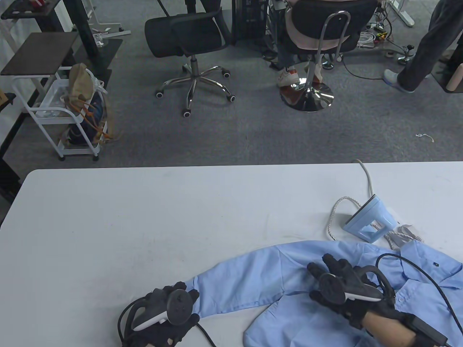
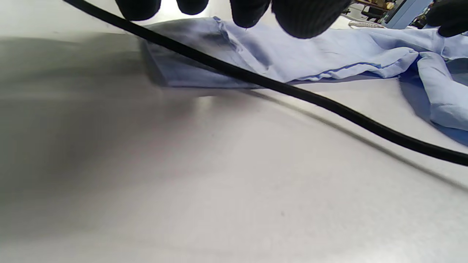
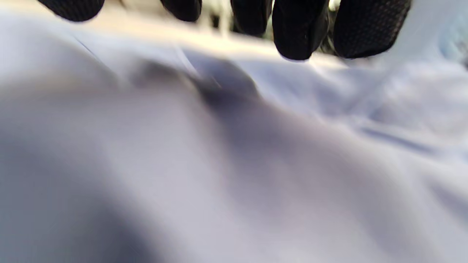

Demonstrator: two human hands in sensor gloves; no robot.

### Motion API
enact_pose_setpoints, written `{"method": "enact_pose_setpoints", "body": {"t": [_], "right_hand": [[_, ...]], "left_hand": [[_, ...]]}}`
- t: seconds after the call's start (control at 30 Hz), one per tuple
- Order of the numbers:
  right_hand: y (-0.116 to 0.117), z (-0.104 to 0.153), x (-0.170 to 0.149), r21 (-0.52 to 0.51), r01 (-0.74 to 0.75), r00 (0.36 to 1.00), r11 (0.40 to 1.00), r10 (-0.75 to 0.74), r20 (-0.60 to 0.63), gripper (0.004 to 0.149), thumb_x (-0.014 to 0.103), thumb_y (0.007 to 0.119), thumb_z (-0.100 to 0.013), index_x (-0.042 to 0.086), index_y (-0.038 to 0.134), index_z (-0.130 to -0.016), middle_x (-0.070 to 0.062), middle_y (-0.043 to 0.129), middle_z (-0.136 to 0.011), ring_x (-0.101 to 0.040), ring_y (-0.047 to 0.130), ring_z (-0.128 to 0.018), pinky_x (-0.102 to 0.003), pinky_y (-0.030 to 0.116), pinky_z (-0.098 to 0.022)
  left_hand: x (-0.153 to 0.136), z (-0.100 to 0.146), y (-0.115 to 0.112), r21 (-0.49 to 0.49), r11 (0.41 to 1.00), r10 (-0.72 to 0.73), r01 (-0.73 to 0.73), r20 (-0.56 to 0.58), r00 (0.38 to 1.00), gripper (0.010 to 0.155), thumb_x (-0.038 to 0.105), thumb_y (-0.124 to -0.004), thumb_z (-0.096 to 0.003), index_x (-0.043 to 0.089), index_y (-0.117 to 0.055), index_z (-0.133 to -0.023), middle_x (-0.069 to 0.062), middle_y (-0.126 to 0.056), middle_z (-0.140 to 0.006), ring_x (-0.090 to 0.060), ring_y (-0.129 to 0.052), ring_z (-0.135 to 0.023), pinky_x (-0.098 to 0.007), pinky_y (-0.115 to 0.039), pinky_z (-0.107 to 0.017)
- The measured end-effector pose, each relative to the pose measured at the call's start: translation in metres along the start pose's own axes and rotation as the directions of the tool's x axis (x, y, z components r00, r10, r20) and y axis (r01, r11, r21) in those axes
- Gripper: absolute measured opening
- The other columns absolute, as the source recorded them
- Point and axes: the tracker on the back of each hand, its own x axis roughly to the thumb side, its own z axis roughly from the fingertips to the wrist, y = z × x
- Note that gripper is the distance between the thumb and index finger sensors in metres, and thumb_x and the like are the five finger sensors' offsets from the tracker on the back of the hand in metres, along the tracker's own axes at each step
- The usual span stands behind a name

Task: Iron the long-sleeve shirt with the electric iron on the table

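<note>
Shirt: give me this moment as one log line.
shirt: flat on table | left hand: at cuff | right hand: open on sleeve | iron: untouched

The shirt [image 1: 275, 274] is showing plain light blue, with a small dark label near its collar. The iron [image 1: 369, 219] is showing pale blue, its cord [image 1: 334, 217] off-white. Both hands [image 1: 170, 311] [image 1: 340, 285] are wearing black gloves. The surface [image 1: 144, 224] is showing white.

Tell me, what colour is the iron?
Light blue iron; clearest in the table view.
</note>
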Motion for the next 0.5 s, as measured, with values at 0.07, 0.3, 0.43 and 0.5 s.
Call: {"method": "enact_pose_setpoints", "body": {"t": [0.07,0.3,0.43,0.5], "right_hand": [[-0.001,0.017,0.028,0.09,-0.017,0.992,0.996,0.006,0.124,0.073,0.061,0.063,-0.057,0.025,0.04,-0.116,-0.029,0.047,-0.116,-0.059,0.065,-0.098,-0.077,0.062,-0.061],[0.025,0.062,0.035,0.378,-0.247,0.94,0.892,0.126,0.317,0.07,0.063,0.063,-0.055,0.025,0.05,-0.113,-0.022,0.052,-0.114,-0.05,0.071,-0.098,-0.073,0.064,-0.062],[0.03,0.093,0.014,0.578,-0.051,0.966,0.815,-0.107,0.237,0.072,0.064,0.066,-0.053,0.02,0.061,-0.11,-0.022,0.052,-0.112,-0.05,0.068,-0.098,-0.075,0.06,-0.064],[0.018,0.1,0.006,0.547,0.026,0.958,0.836,-0.177,0.225,0.075,0.066,0.065,-0.053,0.019,0.058,-0.111,-0.023,0.056,-0.112,-0.046,0.075,-0.095,-0.072,0.064,-0.063]], "left_hand": [[0.003,-0.006,-0.003,-0.024,1.0,-0.019,0.019,-0.006,1.0,0.069,0.051,-0.057,-0.0595,0.027,-0.035,-0.12,-0.025,-0.026,-0.124,-0.059,-0.039,-0.112,-0.082,-0.033,-0.067],[0.0,-0.015,-0.009,-0.068,0.995,-0.073,0.067,-0.079,0.994,0.07,0.053,-0.056,-0.0593,0.029,-0.032,-0.12,-0.024,-0.024,-0.124,-0.06,-0.036,-0.112,-0.081,-0.032,-0.067],[-0.01,-0.017,-0.007,-0.075,0.997,-0.021,0.015,-0.087,0.996,0.069,0.054,-0.056,-0.0595,0.032,-0.03,-0.12,-0.021,-0.021,-0.124,-0.06,-0.032,-0.112,-0.081,-0.029,-0.068],[-0.012,-0.019,-0.005,-0.055,0.998,0.005,-0.009,-0.066,0.998,0.069,0.054,-0.057,-0.0592,0.031,-0.033,-0.12,-0.021,-0.024,-0.124,-0.06,-0.032,-0.112,-0.081,-0.029,-0.068]]}}
